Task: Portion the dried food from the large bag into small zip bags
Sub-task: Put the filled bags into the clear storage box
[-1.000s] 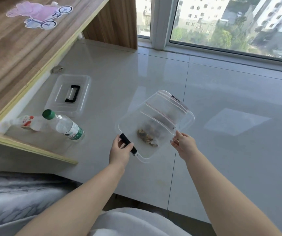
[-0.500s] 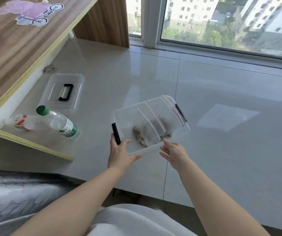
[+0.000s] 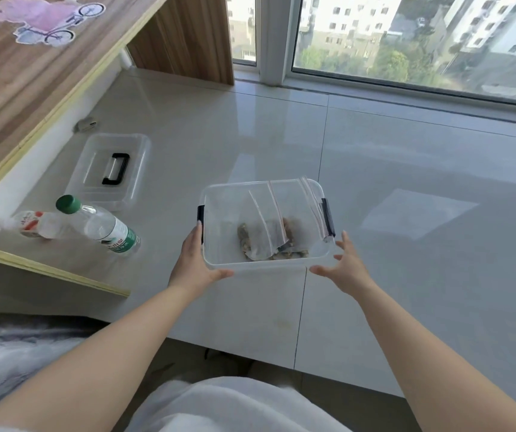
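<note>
A clear plastic box (image 3: 219, 260) with black side clips sits level on the pale tiled ledge. Inside lie several small zip bags (image 3: 264, 219) with red seal strips, and brown dried food (image 3: 246, 240) shows through them at the bottom. My left hand (image 3: 196, 260) touches the box's near left corner, fingers along the left wall and thumb under the front rim. My right hand (image 3: 344, 266) hovers at the near right corner with fingers spread, just off the box.
The box's clear lid (image 3: 110, 169) with a black handle lies to the left. A green-capped water bottle (image 3: 101, 224) and a small red-labelled bottle (image 3: 37, 226) lie beside it. A wooden desk (image 3: 16, 79) overhangs the left side. A window runs along the back.
The box has turned from tilted and skewed to level and square on the ledge. My right hand has let go and spread open at the right corner.
</note>
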